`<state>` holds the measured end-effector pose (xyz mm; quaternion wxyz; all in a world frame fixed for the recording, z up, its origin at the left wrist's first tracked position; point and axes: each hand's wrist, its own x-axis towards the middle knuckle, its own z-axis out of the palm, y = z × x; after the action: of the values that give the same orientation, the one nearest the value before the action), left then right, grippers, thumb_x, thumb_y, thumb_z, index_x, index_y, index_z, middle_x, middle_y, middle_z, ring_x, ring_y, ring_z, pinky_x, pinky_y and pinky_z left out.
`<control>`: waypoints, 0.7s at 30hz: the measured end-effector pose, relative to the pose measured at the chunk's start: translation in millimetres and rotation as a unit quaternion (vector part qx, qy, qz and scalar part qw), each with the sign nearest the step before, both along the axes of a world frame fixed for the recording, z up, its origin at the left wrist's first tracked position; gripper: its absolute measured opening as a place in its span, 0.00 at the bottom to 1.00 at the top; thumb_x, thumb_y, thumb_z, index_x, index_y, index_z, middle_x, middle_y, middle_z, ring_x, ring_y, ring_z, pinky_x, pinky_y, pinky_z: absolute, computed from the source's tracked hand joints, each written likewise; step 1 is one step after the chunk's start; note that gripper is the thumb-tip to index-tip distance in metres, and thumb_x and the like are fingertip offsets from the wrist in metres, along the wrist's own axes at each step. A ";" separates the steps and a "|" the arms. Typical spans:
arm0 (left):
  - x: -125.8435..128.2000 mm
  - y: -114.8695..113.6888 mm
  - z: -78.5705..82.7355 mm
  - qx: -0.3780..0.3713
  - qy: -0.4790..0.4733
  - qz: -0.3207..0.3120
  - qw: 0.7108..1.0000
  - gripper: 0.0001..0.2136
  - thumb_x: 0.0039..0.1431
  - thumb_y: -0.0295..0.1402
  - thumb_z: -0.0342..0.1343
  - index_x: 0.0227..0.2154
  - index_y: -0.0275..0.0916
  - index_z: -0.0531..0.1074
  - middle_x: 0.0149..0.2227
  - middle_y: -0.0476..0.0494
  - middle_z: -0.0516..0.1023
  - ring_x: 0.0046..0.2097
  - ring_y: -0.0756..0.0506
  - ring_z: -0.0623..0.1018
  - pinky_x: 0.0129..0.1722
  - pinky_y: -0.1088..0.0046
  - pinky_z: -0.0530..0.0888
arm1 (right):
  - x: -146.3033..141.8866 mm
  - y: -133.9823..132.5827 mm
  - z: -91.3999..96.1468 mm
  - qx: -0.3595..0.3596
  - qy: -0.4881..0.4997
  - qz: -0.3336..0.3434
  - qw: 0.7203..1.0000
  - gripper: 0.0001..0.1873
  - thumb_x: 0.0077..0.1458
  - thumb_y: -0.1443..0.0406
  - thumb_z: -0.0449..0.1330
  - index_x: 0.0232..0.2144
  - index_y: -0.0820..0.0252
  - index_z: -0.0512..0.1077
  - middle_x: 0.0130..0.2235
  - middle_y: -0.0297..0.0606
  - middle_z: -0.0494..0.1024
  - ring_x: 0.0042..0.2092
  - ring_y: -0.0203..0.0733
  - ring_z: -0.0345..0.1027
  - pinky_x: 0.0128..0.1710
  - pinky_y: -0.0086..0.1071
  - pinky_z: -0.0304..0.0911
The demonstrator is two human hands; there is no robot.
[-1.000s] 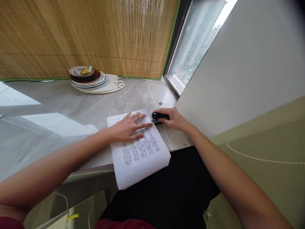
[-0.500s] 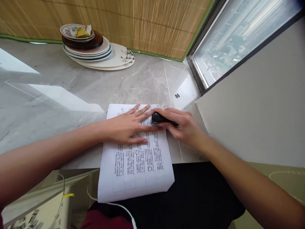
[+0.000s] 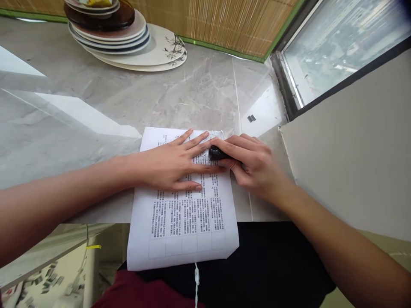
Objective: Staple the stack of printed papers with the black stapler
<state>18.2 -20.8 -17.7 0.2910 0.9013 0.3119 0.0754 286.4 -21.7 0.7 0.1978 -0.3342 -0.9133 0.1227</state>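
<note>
A stack of printed paper sheets (image 3: 183,222) lies on the grey marble counter (image 3: 80,124), its near end hanging over the front edge. My left hand (image 3: 175,164) rests flat on the upper part of the sheets, fingers spread. My right hand (image 3: 252,164) is wrapped round a black stapler (image 3: 216,153) at the sheets' right edge, close to the top corner. Its fingers cover most of the stapler.
A pile of plates (image 3: 125,36) stands at the back left against a bamboo blind (image 3: 224,21). A strip of staples (image 3: 251,118) lies on the counter behind my right hand. A window (image 3: 334,42) and a grey wall (image 3: 353,141) close the right side.
The view has tilted down and closer. My right hand has brought the stapler from beside the paper onto its right edge. My left hand stays flat on the sheets.
</note>
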 end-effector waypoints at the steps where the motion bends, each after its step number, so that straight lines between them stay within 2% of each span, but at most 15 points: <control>1: 0.4 0.2 1.2 0.002 0.001 -0.006 1.000 0.30 0.63 0.60 0.61 0.63 0.55 0.74 0.77 0.49 0.57 0.78 0.20 0.47 0.75 0.33 0.50 | -0.5 0.0 0.1 0.001 -0.004 -0.002 1.000 0.30 0.69 0.69 0.55 0.69 0.42 0.68 0.48 0.38 0.82 0.46 0.50 0.73 0.48 0.45 0.69; 4: -2.5 1.0 -3.0 0.005 0.001 -0.011 1.000 0.29 0.63 0.59 0.61 0.63 0.55 0.74 0.77 0.50 0.57 0.79 0.20 0.46 0.75 0.33 0.50 | -1.9 0.0 0.2 0.005 -0.009 -0.004 1.000 0.29 0.69 0.69 0.55 0.68 0.42 0.69 0.49 0.37 0.82 0.46 0.50 0.73 0.48 0.44 0.68; 11: -22.1 5.3 -46.0 -0.003 0.003 0.036 0.999 0.29 0.63 0.60 0.61 0.62 0.53 0.75 0.76 0.48 0.58 0.79 0.19 0.45 0.73 0.31 0.54 | -3.4 -0.6 2.3 0.005 -0.014 -0.002 1.000 0.28 0.69 0.69 0.56 0.67 0.45 0.70 0.49 0.38 0.82 0.46 0.50 0.73 0.47 0.44 0.67; 14: -24.9 6.7 -54.7 -0.006 0.007 0.038 0.999 0.29 0.63 0.61 0.61 0.62 0.54 0.75 0.76 0.49 0.58 0.79 0.19 0.45 0.73 0.31 0.54 | -3.7 -0.5 2.5 0.003 -0.017 0.002 1.000 0.29 0.69 0.69 0.56 0.68 0.43 0.69 0.50 0.37 0.82 0.47 0.50 0.73 0.47 0.44 0.67; 17: -20.7 5.8 -46.1 -0.009 0.018 0.026 0.999 0.30 0.62 0.62 0.61 0.62 0.55 0.75 0.77 0.50 0.56 0.79 0.19 0.45 0.74 0.30 0.52 | -4.1 -0.6 1.7 0.010 -0.015 0.004 1.000 0.29 0.69 0.69 0.55 0.68 0.43 0.69 0.49 0.38 0.82 0.47 0.51 0.73 0.47 0.44 0.67; 21: -9.2 2.4 -20.1 -0.009 0.020 0.008 1.000 0.31 0.61 0.62 0.62 0.63 0.54 0.74 0.78 0.51 0.53 0.79 0.19 0.44 0.74 0.30 0.48 | -5.6 -3.0 1.8 0.021 -0.024 -0.009 0.999 0.27 0.68 0.70 0.55 0.65 0.45 0.71 0.48 0.39 0.82 0.45 0.50 0.72 0.46 0.44 0.66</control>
<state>9.0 -18.4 -37.8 0.2925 0.8973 0.3257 0.0563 280.9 -24.7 2.5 0.1839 -0.3414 -0.9170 0.0933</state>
